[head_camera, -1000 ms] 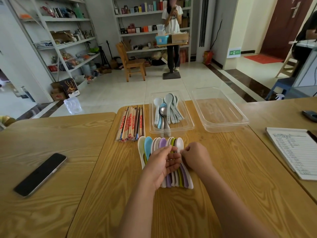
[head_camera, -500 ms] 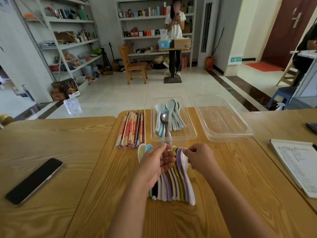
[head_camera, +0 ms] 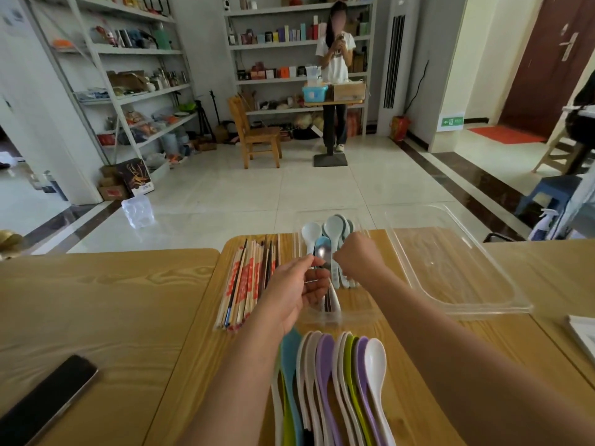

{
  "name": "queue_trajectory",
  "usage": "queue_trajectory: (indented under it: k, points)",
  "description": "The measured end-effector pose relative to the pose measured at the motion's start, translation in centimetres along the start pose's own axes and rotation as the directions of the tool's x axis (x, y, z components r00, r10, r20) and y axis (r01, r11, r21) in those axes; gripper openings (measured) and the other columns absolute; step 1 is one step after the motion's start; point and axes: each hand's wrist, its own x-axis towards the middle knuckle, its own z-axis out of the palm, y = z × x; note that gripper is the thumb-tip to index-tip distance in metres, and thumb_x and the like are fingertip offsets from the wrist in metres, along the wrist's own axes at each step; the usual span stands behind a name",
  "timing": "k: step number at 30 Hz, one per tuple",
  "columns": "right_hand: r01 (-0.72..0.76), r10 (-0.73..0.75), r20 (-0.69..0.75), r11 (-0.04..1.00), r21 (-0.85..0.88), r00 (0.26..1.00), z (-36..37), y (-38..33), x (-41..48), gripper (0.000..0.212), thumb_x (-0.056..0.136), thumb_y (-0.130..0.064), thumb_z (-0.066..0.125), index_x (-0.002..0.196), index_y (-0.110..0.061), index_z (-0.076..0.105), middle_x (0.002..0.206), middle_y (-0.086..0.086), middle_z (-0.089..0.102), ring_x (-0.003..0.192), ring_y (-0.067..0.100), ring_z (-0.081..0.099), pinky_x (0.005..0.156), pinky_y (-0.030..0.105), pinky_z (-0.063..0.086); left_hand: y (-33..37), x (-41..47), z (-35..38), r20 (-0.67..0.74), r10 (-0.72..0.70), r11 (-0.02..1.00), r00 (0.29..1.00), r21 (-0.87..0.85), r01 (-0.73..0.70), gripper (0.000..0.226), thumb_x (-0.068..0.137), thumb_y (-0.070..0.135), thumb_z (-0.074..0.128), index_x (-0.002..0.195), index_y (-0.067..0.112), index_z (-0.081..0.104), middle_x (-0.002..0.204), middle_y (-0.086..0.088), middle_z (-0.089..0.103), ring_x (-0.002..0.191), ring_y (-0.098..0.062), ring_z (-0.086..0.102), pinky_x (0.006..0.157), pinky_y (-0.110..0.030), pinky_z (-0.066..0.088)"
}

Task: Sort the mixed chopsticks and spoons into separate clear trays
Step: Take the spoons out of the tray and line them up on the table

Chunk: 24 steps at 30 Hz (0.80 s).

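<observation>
- The only print we find is red marks on the chopsticks [head_camera: 246,284] and a green wall sign [head_camera: 452,121] at 1 o'clock. Both are too small to read.
- The chopsticks lie on the table [head_camera: 128,300] at 11 o'clock of the spoon row [head_camera: 341,375], just beside the small tray [head_camera: 357,312].
- The small tray at 12 o'clock holds pale spoons [head_camera: 333,225] and a metal spoon [head_camera: 323,251]. Our hands hide most of the handles.
- Our left hand [head_camera: 299,291] is half curled over the tray's near end, thumb by the metal spoon. We cannot tell if it pinches anything.
- Our right hand [head_camera: 357,255] is curled, knuckles toward us, over the pale spoons. Its fingers are hidden, so we cannot tell the grip.
- The big tray [head_camera: 467,309] sits at 1 o'clock.
- The frame edges cut off the spoon row's near ends, the phone [head_camera: 48,403] at 8 o'clock and the notebook [head_camera: 584,336] at 3 o'clock.
</observation>
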Motion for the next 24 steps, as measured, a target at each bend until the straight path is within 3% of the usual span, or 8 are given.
queue_trajectory:
  k: [3,5,8,15,18,21,24]
  points:
    - [0.041,-0.042,-0.011,0.99,-0.132,0.999,1.0,-0.6,1.4,0.014,0.093,-0.014,0.055,0.082,-0.006,0.055,0.079,0.008,0.06,0.066,0.019,0.056,0.057,0.03,0.048,-0.1,1.2,-0.3,0.002,-0.002,1.0,1.0,-0.014,0.002,0.028,0.103,0.026,0.047,0.11,0.005,0.065,0.086,-0.009,0.071,0.078,-0.018,0.066,0.07,-0.028,0.056]
    - [0.042,-0.046,-0.02,0.981,-0.191,0.999,1.8,-0.7,2.2,0.011,0.093,-0.012,0.053,0.085,-0.005,0.055,0.072,0.003,0.054,0.059,0.014,0.05,0.051,0.026,0.044,-0.4,1.9,-0.4,0.0,-0.006,1.0,1.0,-0.019,0.006,0.028,0.103,0.026,0.048,0.11,0.006,0.066,0.087,-0.009,0.072,0.079,-0.019,0.067,0.071,-0.028,0.056]
    - [0.033,-0.036,-0.016,0.982,-0.186,0.999,2.4,-1.2,2.9,0.007,0.093,-0.01,0.052,0.087,-0.009,0.051,0.067,0.0,0.046,0.056,0.011,0.044,0.044,0.022,0.031,-0.5,2.4,-0.4,-0.002,-0.01,1.0,1.0,-0.018,0.01,0.028,0.103,0.026,0.048,0.11,0.007,0.067,0.089,-0.01,0.072,0.083,-0.021,0.067,0.076,-0.03,0.056]
    - [-0.063,0.063,0.017,0.998,0.012,0.998,2.1,-1.0,3.4,0.014,0.093,-0.012,0.057,0.103,-0.002,0.056,0.074,0.003,0.054,0.069,0.018,0.06,0.053,0.026,0.048,0.1,1.5,-0.4,0.015,0.003,1.0,1.0,-0.031,-0.003,0.028,0.103,0.025,0.047,0.112,0.005,0.065,0.089,-0.011,0.07,0.081,-0.02,0.067,0.073,-0.029,0.056]
    - [-0.078,0.074,0.032,0.985,0.151,0.997,-0.6,-1.0,1.7,0.011,0.091,-0.008,0.058,0.099,-0.004,0.052,0.073,0.005,0.056,0.059,0.015,0.057,0.045,0.024,0.044,0.5,-0.1,-0.3,0.024,0.03,0.998,0.999,-0.048,-0.029,0.028,0.103,0.023,0.046,0.112,0.003,0.064,0.086,-0.01,0.07,0.076,-0.018,0.066,0.071,-0.028,0.055]
    - [-0.084,0.065,0.075,0.954,0.288,0.995,-4.3,0.4,-3.2,0.014,0.091,-0.012,0.065,0.094,0.002,0.063,0.062,0.008,0.058,0.045,0.015,0.051,0.042,0.023,0.041,0.1,-2.7,-0.2,0.027,0.064,0.993,0.998,-0.099,-0.061,0.028,0.103,0.024,0.047,0.11,0.004,0.064,0.085,-0.009,0.07,0.075,-0.018,0.066,0.072,-0.03,0.054]
    - [-0.123,0.054,0.165,0.888,0.443,0.985,-6.7,3.5,-12.3,0.012,0.094,-0.018,0.065,0.091,-0.007,0.068,0.063,0.008,0.058,0.048,0.013,0.048,0.045,0.023,0.042,-1.7,-6.4,-0.1,0.079,0.075,0.972,0.994,-0.227,-0.055,0.027,0.102,0.024,0.046,0.108,0.005,0.066,0.084,-0.009,0.07,0.074,-0.018,0.066,0.07,-0.03,0.055]
